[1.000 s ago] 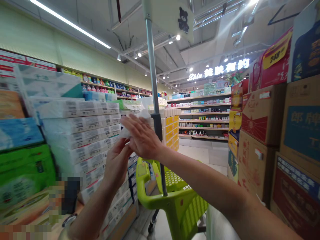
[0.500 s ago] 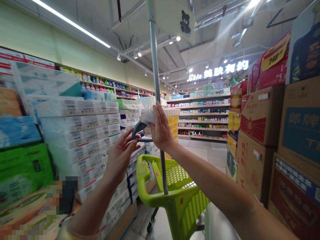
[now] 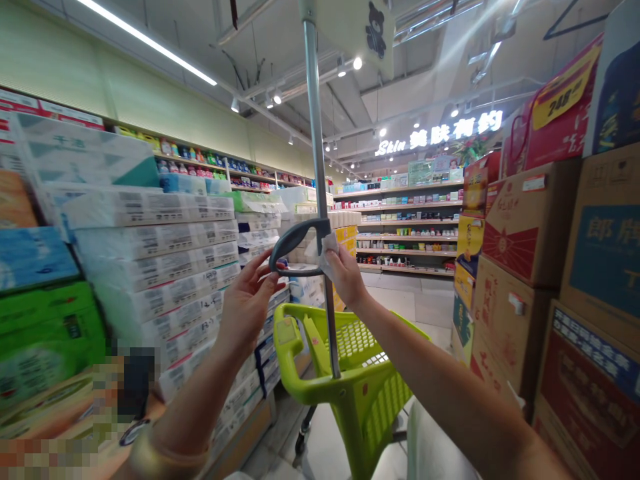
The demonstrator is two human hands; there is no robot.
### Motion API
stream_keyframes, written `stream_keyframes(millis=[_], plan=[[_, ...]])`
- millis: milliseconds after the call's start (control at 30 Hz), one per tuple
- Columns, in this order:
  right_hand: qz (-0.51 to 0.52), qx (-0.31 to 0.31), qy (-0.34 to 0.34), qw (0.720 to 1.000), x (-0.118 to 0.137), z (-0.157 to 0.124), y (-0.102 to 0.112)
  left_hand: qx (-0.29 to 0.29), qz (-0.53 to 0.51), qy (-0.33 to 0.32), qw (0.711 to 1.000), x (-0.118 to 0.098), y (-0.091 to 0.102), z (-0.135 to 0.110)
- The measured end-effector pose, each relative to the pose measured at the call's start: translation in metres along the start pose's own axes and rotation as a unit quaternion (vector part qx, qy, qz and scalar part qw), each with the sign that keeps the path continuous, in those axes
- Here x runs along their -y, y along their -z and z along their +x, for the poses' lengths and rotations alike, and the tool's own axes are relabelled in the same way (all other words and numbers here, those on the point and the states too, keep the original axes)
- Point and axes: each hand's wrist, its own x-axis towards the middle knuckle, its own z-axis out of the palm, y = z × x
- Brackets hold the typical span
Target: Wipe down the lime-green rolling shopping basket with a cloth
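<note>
A grey loop handle (image 3: 287,247) sticks out to the left from an upright metal pole (image 3: 314,127). The pole rises from the rim of a lime-green plastic shopping cart (image 3: 305,395). My left hand (image 3: 246,300) grips the loop's lower left corner between thumb and fingers. In my right hand (image 3: 349,279) is a crumpled white tissue (image 3: 329,251), pressed on the pole where the loop joins it. Part of the tissue shows behind the pole, inside the loop. A pale board with a bear figure (image 3: 376,30) is fixed at the pole's top.
Tall stacks of white wrapped packs (image 3: 170,243) line the left side. On the right stand piled cartons (image 3: 523,227), a red gift box (image 3: 555,107) among them. Stocked shelves (image 3: 410,223) run across the back, beyond the tiled floor (image 3: 395,297).
My right hand with the tissue has moved down and slightly right, from the loop's top to the pole, uncovering the upper loop. My left hand stays at the loop's corner.
</note>
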Motion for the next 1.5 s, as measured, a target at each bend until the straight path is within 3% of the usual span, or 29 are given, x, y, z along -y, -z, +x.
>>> stream_keyframes(millis=[133,333,467,567,733,800,900,1100,1200,1367,1500], plan=[[0.159,0.033,-0.111,0.980,-0.010,-0.015,-0.008,-0.004,-0.004,-0.006,1.000,0.002,-0.002,0.001],[0.091,0.043,-0.139,0.985,-0.040,-0.087,-0.001,-0.017,-0.031,-0.024,0.999,0.007,-0.001,0.001],[0.072,0.079,-0.167,0.980,-0.057,-0.124,0.006,-0.036,-0.067,-0.014,0.997,0.022,-0.002,-0.007],[0.072,0.087,-0.166,0.980,-0.051,-0.114,0.007,-0.012,-0.057,0.050,0.997,0.044,-0.004,-0.016],[0.089,0.065,-0.094,0.989,-0.025,-0.053,0.003,0.013,-0.041,0.115,0.992,0.078,-0.011,-0.025],[0.096,0.066,-0.082,0.990,-0.022,-0.043,0.001,0.014,-0.055,0.128,0.990,0.086,-0.014,-0.027],[0.082,0.083,-0.108,0.987,-0.030,-0.061,0.002,0.020,-0.063,0.136,0.989,0.094,-0.017,-0.032],[-0.026,0.143,-0.191,0.971,-0.066,-0.158,0.019,0.046,-0.010,0.128,0.991,0.113,-0.022,-0.044],[-0.071,0.187,-0.215,0.956,-0.076,-0.186,0.029,0.073,-0.004,0.138,0.988,0.119,-0.027,-0.049],[-0.004,0.177,-0.226,0.958,-0.067,-0.167,0.024,0.119,0.007,0.157,0.980,0.122,-0.032,-0.057],[0.052,0.159,-0.195,0.966,-0.062,-0.154,0.014,0.141,0.033,0.170,0.975,0.129,-0.028,-0.061]])
